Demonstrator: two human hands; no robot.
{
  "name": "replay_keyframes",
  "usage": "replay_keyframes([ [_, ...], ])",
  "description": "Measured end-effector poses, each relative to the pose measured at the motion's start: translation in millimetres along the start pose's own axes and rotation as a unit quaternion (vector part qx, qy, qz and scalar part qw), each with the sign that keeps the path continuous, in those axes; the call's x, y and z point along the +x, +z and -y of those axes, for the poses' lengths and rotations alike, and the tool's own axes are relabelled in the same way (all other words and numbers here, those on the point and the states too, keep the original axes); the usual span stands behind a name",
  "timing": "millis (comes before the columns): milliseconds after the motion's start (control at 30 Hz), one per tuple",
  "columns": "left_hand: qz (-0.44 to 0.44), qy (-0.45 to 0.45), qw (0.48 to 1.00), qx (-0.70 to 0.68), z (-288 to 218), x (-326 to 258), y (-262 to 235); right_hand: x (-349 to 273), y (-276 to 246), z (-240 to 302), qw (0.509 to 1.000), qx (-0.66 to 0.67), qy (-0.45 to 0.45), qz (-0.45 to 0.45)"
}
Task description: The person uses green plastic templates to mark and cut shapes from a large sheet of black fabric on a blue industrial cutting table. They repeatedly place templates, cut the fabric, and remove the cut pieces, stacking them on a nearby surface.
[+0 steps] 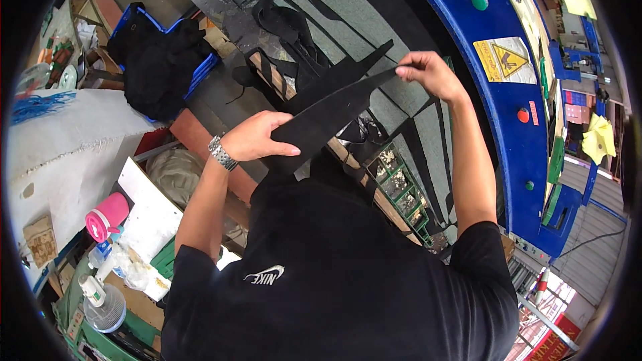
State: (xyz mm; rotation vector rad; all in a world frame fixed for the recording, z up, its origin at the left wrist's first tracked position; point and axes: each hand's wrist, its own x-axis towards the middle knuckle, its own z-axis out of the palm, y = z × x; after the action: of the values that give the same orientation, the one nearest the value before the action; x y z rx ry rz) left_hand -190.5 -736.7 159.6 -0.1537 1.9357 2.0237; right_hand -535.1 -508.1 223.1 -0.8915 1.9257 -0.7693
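A long, tapering piece of black sheet material (334, 108) is stretched between my hands in front of my chest. My left hand (257, 137), with a metal watch on its wrist, grips the wide end between thumb and fingers. At the narrow end, my right hand (431, 77) pinches the tip. Just behind it shows another dark piece (338, 79) with a pointed end; whether it is held too I cannot tell. Beyond my hands, black strips and cut-out remnants (287, 17) lie across a grey-green work surface (351, 1).
To the right rises a blue machine (461, 7) with coloured buttons and a yellow warning label. A blue basket (200, 73) heaped with black material (164, 60) stands at the left. Nearer are a pink jug (110, 215), a fan (103, 307) and a green divided tray (401, 190).
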Motion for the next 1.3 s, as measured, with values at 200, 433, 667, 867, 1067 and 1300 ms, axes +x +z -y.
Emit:
replay_keyframes([
  [200,-0.094,-0.045,0.986,-0.129,50,-13,-11,63,-16,-53,0.986,0.059,0.127,-0.086],
  [433,-0.119,-0.106,0.975,-0.157,79,-28,-7,92,-9,-79,0.976,0.016,0.138,-0.166],
  [667,-0.169,-0.143,0.967,-0.125,107,-29,2,103,0,-101,0.958,-0.047,0.123,-0.255],
  [867,-0.322,-0.203,0.924,-0.023,129,-42,25,102,12,-87,0.931,-0.169,0.115,-0.303],
  [1067,-0.411,-0.15,0.896,-0.073,108,-43,54,109,12,-94,0.936,-0.194,0.066,-0.288],
  [1300,-0.413,0.004,0.91,0.038,20,-1,45,31,24,48,0.96,-0.061,-0.167,-0.218],
])
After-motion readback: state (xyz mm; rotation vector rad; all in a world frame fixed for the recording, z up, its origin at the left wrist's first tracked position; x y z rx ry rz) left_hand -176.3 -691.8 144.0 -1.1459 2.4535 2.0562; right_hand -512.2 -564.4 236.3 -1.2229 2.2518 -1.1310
